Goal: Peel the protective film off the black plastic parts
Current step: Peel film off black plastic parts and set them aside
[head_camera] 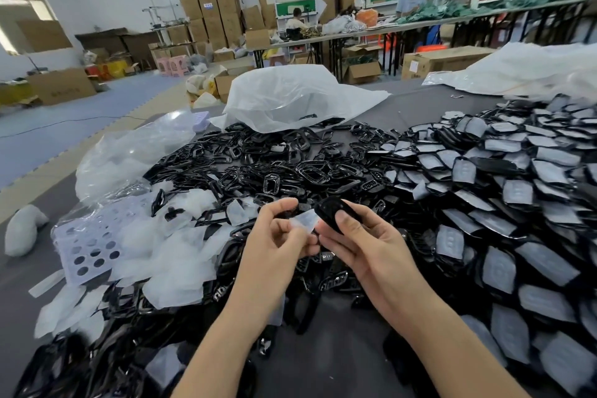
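So both hands are up over the middle of the grey table point(342, 317). The right hand point(368, 245) is grasping 1 black plastic part point(329, 215), thumb pressed on its glossy face and fingers curled underneath. The left hand point(277, 236) is pinching a small translucent piece of protective film point(303, 222) between thumb and fingertips. The film's right edge sits right up against the part, and honestly I can't tell if it's fully off or hanging on by a corner. To the right there's a huge heap of film-covered parts point(517, 203), all greyish on top, overlapping like roof shingles. Straight ahead is a messy pile of shiny black frames point(290, 165). On the left, a drift of loose film scraps point(181, 245) partly covers a lavender sheet with round holes point(87, 242). A big crumpled white plastic bag point(290, 100) sits at the far side of the table. Way back there are stacked cardboard boxes point(210, 16).
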Demonstrator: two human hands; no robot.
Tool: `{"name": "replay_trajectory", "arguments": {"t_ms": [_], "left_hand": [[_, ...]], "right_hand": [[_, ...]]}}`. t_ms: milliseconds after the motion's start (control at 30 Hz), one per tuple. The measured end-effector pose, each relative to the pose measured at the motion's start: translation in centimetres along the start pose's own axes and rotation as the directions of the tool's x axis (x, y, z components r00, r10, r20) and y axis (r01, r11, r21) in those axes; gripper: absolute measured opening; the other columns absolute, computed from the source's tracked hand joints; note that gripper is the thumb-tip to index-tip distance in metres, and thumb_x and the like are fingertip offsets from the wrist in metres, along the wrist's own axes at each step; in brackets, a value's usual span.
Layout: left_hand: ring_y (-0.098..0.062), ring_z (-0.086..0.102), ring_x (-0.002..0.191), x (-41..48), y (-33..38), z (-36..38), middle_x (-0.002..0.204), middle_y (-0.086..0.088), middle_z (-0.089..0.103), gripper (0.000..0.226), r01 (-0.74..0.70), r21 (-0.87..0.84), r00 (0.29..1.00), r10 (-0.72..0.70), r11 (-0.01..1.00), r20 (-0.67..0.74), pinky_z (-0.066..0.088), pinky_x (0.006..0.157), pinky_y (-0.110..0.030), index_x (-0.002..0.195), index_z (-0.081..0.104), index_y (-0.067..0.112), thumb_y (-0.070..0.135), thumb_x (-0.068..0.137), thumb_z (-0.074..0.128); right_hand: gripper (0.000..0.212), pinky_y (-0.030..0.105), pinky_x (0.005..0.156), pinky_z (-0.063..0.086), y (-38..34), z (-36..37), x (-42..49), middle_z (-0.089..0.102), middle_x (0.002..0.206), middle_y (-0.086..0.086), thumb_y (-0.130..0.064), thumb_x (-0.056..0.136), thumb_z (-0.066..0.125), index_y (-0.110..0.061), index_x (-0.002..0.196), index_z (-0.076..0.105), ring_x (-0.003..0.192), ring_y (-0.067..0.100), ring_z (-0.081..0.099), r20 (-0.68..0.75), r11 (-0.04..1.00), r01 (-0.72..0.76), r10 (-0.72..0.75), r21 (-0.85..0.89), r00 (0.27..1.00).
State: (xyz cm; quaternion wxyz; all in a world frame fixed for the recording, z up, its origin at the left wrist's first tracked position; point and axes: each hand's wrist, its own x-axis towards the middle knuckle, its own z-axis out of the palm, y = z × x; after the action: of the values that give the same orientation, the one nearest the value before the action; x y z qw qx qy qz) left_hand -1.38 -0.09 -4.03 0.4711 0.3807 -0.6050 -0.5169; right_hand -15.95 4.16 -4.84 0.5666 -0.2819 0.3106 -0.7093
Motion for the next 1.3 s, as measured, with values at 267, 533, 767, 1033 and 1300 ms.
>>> {"name": "replay_trajectory", "arguments": {"t_ms": [267, 533, 767, 1033, 1300], "left_hand": [[-0.015, 0.067, 0.082, -1.1, -1.3, 0.7, 0.083, 0.003, 0.070, 0.011, -0.025, 0.121, 0.990, 0.009, 0.992, 0.139, 0.058, 0.087, -0.038, 0.099, 0.066, 0.035, 0.039, 0.093, 0.058], [-0.028, 0.060, 0.080, -1.5, -1.3, 0.8, 0.089, -0.005, 0.066, 0.029, -0.089, 0.186, 0.994, 0.074, 0.978, 0.084, 0.050, 0.069, -0.031, 0.109, 0.056, 0.042, 0.016, 0.096, 0.059], [0.001, 0.053, 0.062, -1.9, -1.3, 0.6, 0.075, 0.013, 0.065, 0.018, -0.135, 0.264, 0.990, 0.123, 0.955, 0.062, 0.041, 0.057, -0.012, 0.100, 0.066, 0.037, 0.021, 0.098, 0.058], [-0.006, 0.060, 0.062, -1.8, -1.1, 0.1, 0.069, 0.007, 0.066, 0.037, -0.106, 0.208, 0.987, 0.129, 0.972, -0.100, 0.045, 0.058, -0.011, 0.094, 0.071, 0.040, 0.009, 0.098, 0.051], [0.001, 0.064, 0.093, -2.2, -0.9, 0.5, 0.098, 0.019, 0.067, 0.024, -0.240, 0.371, 0.970, 0.238, 0.897, 0.053, 0.045, 0.076, -0.011, 0.104, 0.072, 0.037, 0.017, 0.098, 0.061]], "right_hand": [[0.013, 0.027, 0.074, 0.060, 0.1, -0.3, 0.2, 0.077, 0.098, 0.015, -0.015, 0.081, 0.071, -0.017, 0.088, 0.081, 0.092, 0.021, 0.076, 0.013, 0.992, -0.074, 0.073, 0.099, 0.997], [0.016, 0.033, 0.072, 0.062, 0.3, -0.3, 0.1, 0.076, 0.102, 0.017, -0.016, 0.083, 0.070, -0.014, 0.096, 0.080, 0.093, 0.028, 0.076, 0.035, 0.992, -0.121, 0.120, 0.033, 0.992], [0.017, 0.035, 0.069, 0.062, 0.3, -0.6, 0.2, 0.076, 0.102, 0.020, -0.019, 0.079, 0.075, -0.015, 0.096, 0.077, 0.093, 0.030, 0.076, 0.013, 0.992, -0.125, 0.125, 0.010, 0.992], [0.017, 0.020, 0.060, 0.057, 0.7, -1.1, 0.6, 0.078, 0.084, 0.009, -0.009, 0.091, 0.068, -0.011, 0.108, 0.070, 0.072, 0.016, 0.075, -0.178, 0.974, -0.015, -0.026, -0.226, 0.984], [0.017, 0.021, 0.066, 0.058, 0.6, -1.6, 0.4, 0.078, 0.083, 0.003, -0.007, 0.093, 0.069, -0.018, 0.105, 0.070, 0.077, 0.018, 0.076, -0.209, 0.929, 0.084, -0.168, -0.360, 0.963]]}}
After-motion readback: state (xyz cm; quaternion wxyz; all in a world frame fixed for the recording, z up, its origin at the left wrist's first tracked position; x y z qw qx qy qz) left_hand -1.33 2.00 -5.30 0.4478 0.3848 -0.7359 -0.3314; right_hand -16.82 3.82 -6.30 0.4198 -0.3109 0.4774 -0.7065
